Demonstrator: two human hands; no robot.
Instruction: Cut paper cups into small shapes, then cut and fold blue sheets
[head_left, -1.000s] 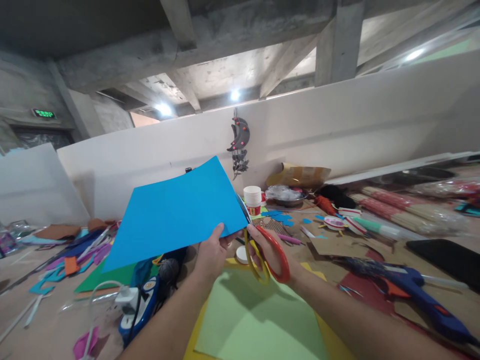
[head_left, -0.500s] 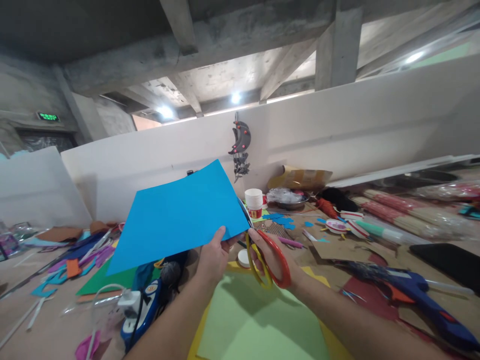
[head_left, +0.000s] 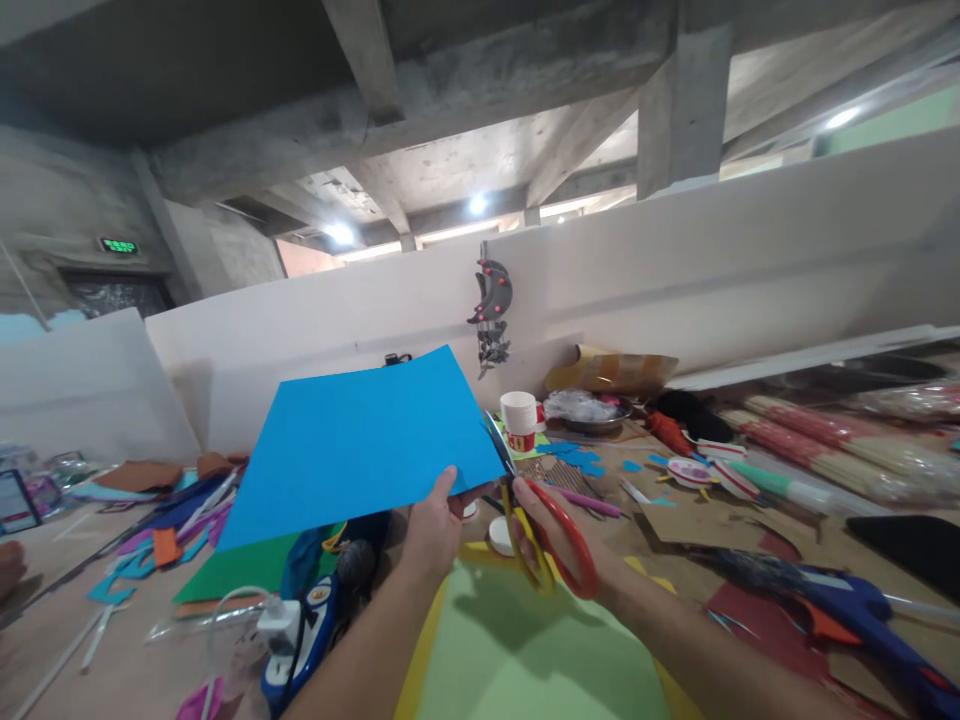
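Observation:
A large blue sheet (head_left: 360, 440) is held up over the table by my left hand (head_left: 439, 520), its thumb on top near the lower right corner. My right hand (head_left: 544, 525) is closed round the handles of scissors (head_left: 577, 555), one handle red and one yellow. The scissor blades point up and away along the sheet's right edge. Under my hands lie pale green sheets (head_left: 540, 650) on yellow ones. Beyond the blades stands a stack of paper cups (head_left: 519, 415).
A blue glue gun (head_left: 847, 590) and a black flat object (head_left: 907, 545) lie at the right. A power strip (head_left: 311, 625) with a white plug, green sheets (head_left: 232, 570) and coloured scraps are at the left. A grey moon ornament (head_left: 493, 290) hangs on the white board.
The view has shifted, so most things sit slightly lower and further right. The scissor blades show more clearly beside the sheet's right edge. Part of another hand has appeared at the far left.

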